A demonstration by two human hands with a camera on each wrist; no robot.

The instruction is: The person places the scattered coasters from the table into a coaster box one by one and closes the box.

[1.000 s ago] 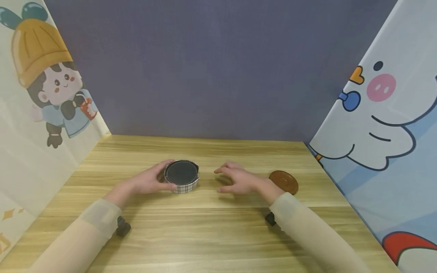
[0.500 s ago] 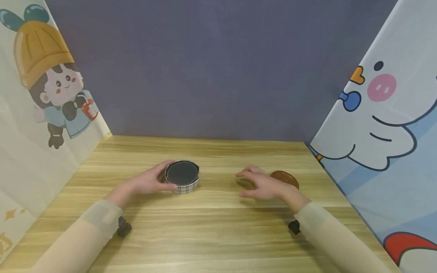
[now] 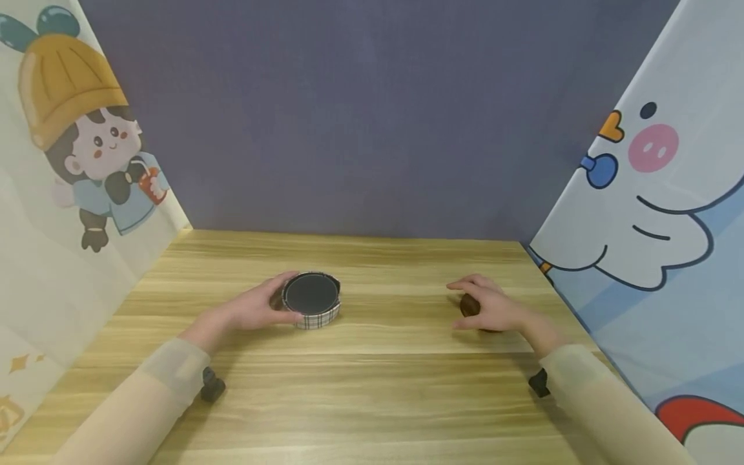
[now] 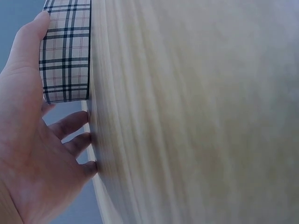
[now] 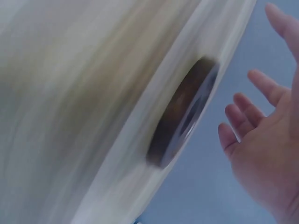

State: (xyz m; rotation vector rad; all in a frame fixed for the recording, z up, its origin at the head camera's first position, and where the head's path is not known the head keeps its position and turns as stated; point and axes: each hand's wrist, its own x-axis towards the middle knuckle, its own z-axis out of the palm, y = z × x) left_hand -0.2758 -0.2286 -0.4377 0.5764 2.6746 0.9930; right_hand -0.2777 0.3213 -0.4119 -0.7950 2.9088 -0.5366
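Note:
A round coaster holder (image 3: 312,296) with a black top and a plaid side stands on the table, left of the middle. My left hand (image 3: 261,307) grips it from the left, thumb at the near side; its far fingers are partly hidden. In the left wrist view the thumb lies on the plaid band, and the lower fingers touch the tabletop. At the right lies a brown round coaster (image 3: 469,305), mostly covered in the head view by my right hand (image 3: 494,310). The right wrist view shows that hand's fingers spread, apart from the coaster.
The wood-grain table (image 3: 360,387) ends at a grey-blue back wall (image 3: 360,116). Cartoon-printed panels stand along the left (image 3: 35,271) and right (image 3: 686,258) sides. The right panel is fairly near the right forearm.
My right hand has moved right, from beside the coaster holder to over the brown coaster. My left hand and the coaster holder have stayed in place.

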